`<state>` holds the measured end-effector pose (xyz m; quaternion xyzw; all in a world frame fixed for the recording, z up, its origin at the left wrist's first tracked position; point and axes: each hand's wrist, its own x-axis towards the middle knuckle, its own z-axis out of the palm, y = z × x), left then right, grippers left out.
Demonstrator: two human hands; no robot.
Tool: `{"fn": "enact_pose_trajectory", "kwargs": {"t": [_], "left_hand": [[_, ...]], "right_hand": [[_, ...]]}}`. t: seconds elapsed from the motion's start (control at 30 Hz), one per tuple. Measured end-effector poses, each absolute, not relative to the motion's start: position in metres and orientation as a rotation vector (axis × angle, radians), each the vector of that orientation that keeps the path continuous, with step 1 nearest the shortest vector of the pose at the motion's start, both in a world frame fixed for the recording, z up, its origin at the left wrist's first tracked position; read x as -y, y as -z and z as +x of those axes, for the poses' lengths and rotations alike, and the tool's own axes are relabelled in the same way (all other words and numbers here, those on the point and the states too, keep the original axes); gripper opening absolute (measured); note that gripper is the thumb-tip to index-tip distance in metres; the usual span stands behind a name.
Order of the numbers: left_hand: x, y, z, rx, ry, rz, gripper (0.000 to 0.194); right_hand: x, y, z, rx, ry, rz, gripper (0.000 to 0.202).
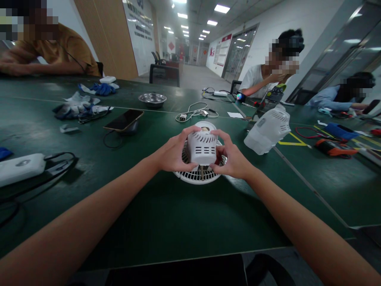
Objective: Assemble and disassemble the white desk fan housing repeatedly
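Housing (203, 147): white matte plastic, tapered round shell, curved slots above straight ones. Left hand (177, 153) and right hand (232, 157) flank it, each grip part-closed, thumb low and fingers high on the shell, so it sits between them. Ribbed round white grille (199, 178) right beneath, contact unclear, set back from the middle of the bench's (178, 222) near edge. Cloudy slotted plastic piece (268, 129) off to the right; shiny metal bowl (152, 99) toward the far edge.

Ceiling lights (222, 8) shine above white walls (306, 20) and a green table (166, 214).
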<state>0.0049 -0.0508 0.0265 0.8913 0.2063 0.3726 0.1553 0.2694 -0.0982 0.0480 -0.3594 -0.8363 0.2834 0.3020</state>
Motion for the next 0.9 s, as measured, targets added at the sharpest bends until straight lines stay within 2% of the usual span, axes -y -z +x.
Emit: {"fn": "enact_pose_trajectory", "kwargs": {"t": [0.17,0.4,0.53,0.7,0.9], "left_hand": [[0.051,-0.022,0.005,-0.613,-1.095,2.578,0.109],[0.045,-0.009,0.001,-0.715,-1.125,2.625,0.116],[0.037,-0.003,-0.007,-0.799,-1.17,2.542,0.097],[0.024,0.0,-0.019,-1.14,-1.212,2.318,0.068],[0.016,0.002,-0.024,-1.366,-0.994,2.129,0.055]], "right_hand": [[0.098,-0.044,0.269,2.235,-0.672,-0.929,0.1],[0.094,-0.039,0.269,2.247,-0.366,-0.973,0.108],[0.086,-0.04,0.283,2.308,-0.295,-0.966,0.109],[0.076,-0.04,0.301,2.296,-0.323,-0.921,0.105],[0.077,-0.038,0.299,2.221,-0.322,-0.858,0.091]]}}
